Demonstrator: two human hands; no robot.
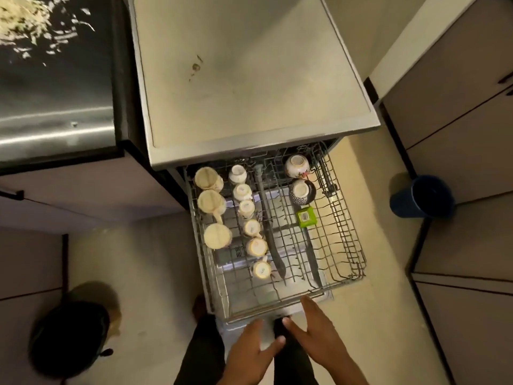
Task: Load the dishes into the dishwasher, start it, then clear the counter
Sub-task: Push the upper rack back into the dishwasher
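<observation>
- Two bare hands, head view: left hand [251,350] and right hand [323,330], fingers straight, holding nothing, at the near front edge of the pulled-out grey wire upper dishwasher rack [348,240].
- Rack's long axis runs away from the hands, toward the machine; likely push-in next.
- Right fingertips nearer the rack front, contact unclear.
- Cream upturned cups [218,236] sit rack-left.
</observation>
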